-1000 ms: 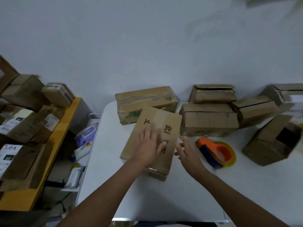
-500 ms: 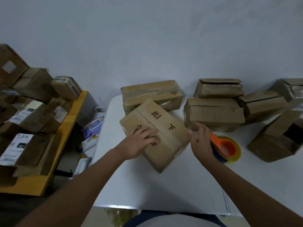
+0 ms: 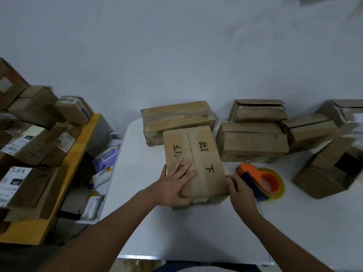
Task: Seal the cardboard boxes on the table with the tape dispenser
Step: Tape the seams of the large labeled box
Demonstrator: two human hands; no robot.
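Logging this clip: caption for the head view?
Both hands steady a lettered cardboard box beside the orange tape dispenser.

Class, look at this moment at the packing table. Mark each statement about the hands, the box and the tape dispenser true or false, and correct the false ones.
1. The left hand rests flat on the marked box. True.
2. The right hand holds the tape dispenser. False: the dispenser lies on the table beside that hand, which is at the box's right edge.
3. The dispenser is orange and blue. True.
4. The marked box stands on top of another box. False: it sits on the table.
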